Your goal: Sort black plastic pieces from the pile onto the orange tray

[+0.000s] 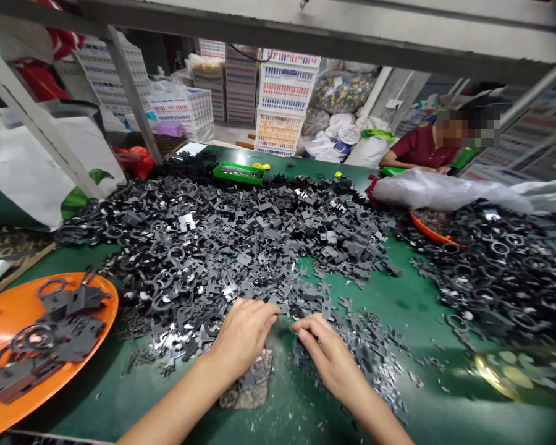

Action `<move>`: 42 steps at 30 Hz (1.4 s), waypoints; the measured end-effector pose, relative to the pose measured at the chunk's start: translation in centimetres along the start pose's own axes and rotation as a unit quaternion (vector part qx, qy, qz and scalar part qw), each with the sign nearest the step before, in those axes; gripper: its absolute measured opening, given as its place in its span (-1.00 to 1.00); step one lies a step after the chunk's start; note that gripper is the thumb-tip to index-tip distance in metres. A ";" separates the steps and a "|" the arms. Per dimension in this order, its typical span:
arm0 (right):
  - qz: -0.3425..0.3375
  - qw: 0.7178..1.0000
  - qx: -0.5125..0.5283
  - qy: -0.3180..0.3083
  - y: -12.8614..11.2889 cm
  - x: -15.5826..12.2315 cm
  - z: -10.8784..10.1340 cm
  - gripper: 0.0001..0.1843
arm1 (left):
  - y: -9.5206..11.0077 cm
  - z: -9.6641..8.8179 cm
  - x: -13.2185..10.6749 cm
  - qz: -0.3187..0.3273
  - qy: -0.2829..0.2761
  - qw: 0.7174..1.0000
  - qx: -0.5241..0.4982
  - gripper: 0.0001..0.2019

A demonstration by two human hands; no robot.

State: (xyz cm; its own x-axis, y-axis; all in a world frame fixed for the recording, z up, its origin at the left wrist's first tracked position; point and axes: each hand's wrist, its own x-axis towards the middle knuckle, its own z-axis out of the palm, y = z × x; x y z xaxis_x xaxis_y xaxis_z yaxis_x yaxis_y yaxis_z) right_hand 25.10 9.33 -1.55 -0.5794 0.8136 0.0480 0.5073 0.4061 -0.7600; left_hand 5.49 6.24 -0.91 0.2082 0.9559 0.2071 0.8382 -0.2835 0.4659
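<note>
A wide heap of small dark grey plastic parts [259, 228] covers the green table in front of me. At its near edge my left hand [245, 327] is closed, fingers bent down toward the parts; what its fingertips grip is hidden. Close by on the right, my right hand [327, 355] has thumb and forefinger pinched together. Anything in that pinch is too small to make out. A rough stone block [245, 395] lies below my left hand, with a grey part [258, 369] on top of it. Beside my right hand, small grey pieces [375, 358] are strewn about.
An orange tray [65, 386] with assembled grey parts is at the left. Another pile with dark rings [505, 272] lies at the right, near a shiny transparent object [523, 374]. A green tray [238, 173] sits behind the heap. A person [419, 148] sits across the table.
</note>
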 end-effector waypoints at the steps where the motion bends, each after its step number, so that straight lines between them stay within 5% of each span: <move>1: 0.015 0.999 0.046 0.011 -0.2 0.1 0.0 -0.74 | 0.3 -0.3 -0.7 -0.012 0.004 0.999 -0.034 -0.78; 6: 0.099 0.960 0.260 0.003 -2.0 0.2 2.0 -0.70 | 1.4 -0.4 -4.2 -0.122 0.064 0.954 -0.265 -0.80; 12: 0.112 0.937 0.332 0.006 -3.6 0.0 3.4 -0.60 | 1.7 0.0 -5.8 -0.181 0.084 0.926 -0.321 -0.75; 23: 0.118 0.941 0.310 -0.061 -3.8 -0.3 2.9 -0.55 | 1.8 -1.4 -6.1 -0.158 0.044 0.949 -0.268 -0.76; 28: 0.084 0.960 0.245 -0.110 -3.8 -0.6 3.1 -0.69 | 1.9 -1.9 -6.7 -0.119 0.024 0.954 -0.274 -0.76; 31: 0.058 0.978 0.174 -0.103 -3.6 -1.0 3.0 -0.67 | 0.8 -2.1 -8.7 -0.095 0.009 0.959 -0.265 -0.69; 37: 0.064 0.990 0.114 -0.056 -2.6 -0.9 2.8 -0.66 | -5.2 -2.9 -14.9 -0.241 0.121 0.963 -0.010 -0.88; 42: 0.050 0.992 0.095 -0.063 -3.8 -0.2 3.7 -0.70 | -7.4 -2.9 -15.5 -0.233 0.127 0.964 0.004 -0.83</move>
State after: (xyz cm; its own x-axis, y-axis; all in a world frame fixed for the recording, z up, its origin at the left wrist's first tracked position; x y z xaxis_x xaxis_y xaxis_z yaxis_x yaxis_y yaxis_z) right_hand 20.93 6.10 -1.07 -0.6135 0.7827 -0.1051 0.4434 0.2313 -0.8660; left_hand -5.46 -6.70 -5.05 -0.3214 0.9292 0.1825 0.8154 0.1735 0.5522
